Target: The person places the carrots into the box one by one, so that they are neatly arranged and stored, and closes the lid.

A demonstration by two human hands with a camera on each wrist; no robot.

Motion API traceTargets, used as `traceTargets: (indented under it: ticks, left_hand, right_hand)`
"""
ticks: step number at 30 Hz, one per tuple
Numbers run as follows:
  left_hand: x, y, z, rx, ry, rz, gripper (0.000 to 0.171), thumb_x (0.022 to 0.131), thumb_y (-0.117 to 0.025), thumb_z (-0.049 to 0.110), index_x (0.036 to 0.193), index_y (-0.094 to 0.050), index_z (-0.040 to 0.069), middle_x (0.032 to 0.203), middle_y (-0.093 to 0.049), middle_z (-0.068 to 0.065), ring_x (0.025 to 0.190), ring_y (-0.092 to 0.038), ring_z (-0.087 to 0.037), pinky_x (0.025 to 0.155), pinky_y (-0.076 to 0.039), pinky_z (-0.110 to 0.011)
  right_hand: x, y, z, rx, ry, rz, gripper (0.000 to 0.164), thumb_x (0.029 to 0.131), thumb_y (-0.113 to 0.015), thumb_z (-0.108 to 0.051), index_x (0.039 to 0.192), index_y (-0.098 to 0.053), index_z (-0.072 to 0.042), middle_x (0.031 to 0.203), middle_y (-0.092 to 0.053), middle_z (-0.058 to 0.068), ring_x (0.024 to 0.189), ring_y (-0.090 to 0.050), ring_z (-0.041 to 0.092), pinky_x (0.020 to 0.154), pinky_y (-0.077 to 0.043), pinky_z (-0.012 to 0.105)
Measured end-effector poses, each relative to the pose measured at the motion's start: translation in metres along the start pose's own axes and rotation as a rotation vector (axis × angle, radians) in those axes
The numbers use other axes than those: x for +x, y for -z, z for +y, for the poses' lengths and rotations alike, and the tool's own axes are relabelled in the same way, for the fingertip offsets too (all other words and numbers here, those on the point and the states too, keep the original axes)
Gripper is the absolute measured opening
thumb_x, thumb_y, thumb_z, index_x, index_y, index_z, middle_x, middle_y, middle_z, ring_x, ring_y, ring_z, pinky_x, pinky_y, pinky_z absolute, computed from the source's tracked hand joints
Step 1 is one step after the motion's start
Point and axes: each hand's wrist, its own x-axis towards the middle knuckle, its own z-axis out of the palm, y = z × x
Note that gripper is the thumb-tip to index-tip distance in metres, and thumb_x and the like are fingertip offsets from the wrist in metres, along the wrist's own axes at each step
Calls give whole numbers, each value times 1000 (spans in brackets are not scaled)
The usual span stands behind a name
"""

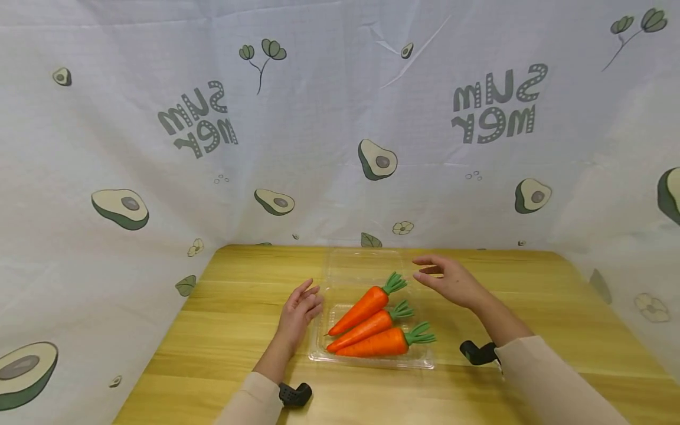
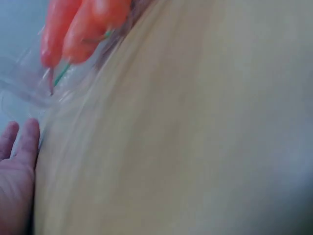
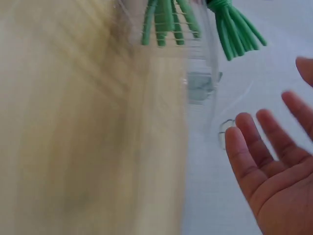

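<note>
Three orange carrots with green tops lie side by side in a clear plastic box point(image 1: 372, 361), whose lid point(image 1: 366, 260) is folded back toward the cloth. The rear carrot point(image 1: 363, 309), middle carrot point(image 1: 363, 330) and front carrot point(image 1: 374, 343) point their tips left and their tops right. My left hand point(image 1: 301, 313) is at the box's left side, fingers loosely bent and holding nothing. Near the back right corner, my right hand point(image 1: 448, 280) hovers with fingers spread and empty. In the right wrist view, its palm and relaxed fingers show beside the green carrot tops point(image 3: 237, 32).
The box stands on a wood-grain table point(image 1: 223, 342). Behind and at both sides hangs a white cloth point(image 1: 319, 130) printed with avocados and lettering. A black wrist mount point(image 1: 295, 395) sits on the left wrist, another black mount point(image 1: 478, 353) on the right.
</note>
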Motion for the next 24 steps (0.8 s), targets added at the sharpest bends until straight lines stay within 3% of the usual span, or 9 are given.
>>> traceTargets:
  ticks: [3,6,11,13,17,21,24]
  left_hand:
    - [7,8,6,-2,75,-16,60,108,-47,23,160,-25,4,160,-37,-28,124,-63,-26,102,-56,-32]
    - [17,11,15,64,79,11,61,108,-49,26,161,-26,7,158,-40,-27,116,-66,-25,96,-58,-35]
    - [35,9,29,194,19,16,62,105,-54,19,160,-29,5,156,-44,-26,123,-62,-41,100,-57,-46]
    - [40,7,32,228,31,-11,64,103,-56,16,160,-29,4,157,-43,-25,128,-58,-45,102,-56,-48]
    - [45,1,36,261,115,-93,68,102,-56,13,160,-25,0,162,-37,-24,130,-58,-44,94,-59,-37]
    - [47,-2,34,248,199,-146,69,102,-54,12,161,-21,0,166,-30,-22,106,-67,-26,77,-54,-21]
    - [47,-1,32,218,222,-170,69,102,-52,10,162,-19,1,168,-26,-21,91,-61,-11,70,-49,-19]
  right_hand:
    - [-2,-5,13,179,-72,-11,60,105,-57,-32,152,-39,2,152,-43,32,132,-54,48,101,-55,51]
    - [-4,-12,28,378,-110,-24,68,108,-52,-27,158,-21,5,157,-32,36,135,-52,47,105,-54,44]
    - [-2,-24,45,604,-117,-17,74,108,-49,-22,161,-5,3,164,-17,36,121,-64,14,100,-55,25]
    - [1,-28,48,636,-111,-32,77,107,-50,-21,161,-2,4,165,-13,35,114,-63,1,98,-55,21]
    - [5,-34,49,658,-133,-86,78,106,-49,-19,161,0,7,167,-9,32,113,-61,-3,98,-53,18]
    - [7,-39,49,708,-153,-127,74,105,-45,-13,159,0,10,168,-4,32,112,-62,-2,98,-53,18]
    - [8,-42,49,729,-156,-136,74,104,-47,-12,160,-2,9,168,-2,32,111,-62,-2,97,-54,18]
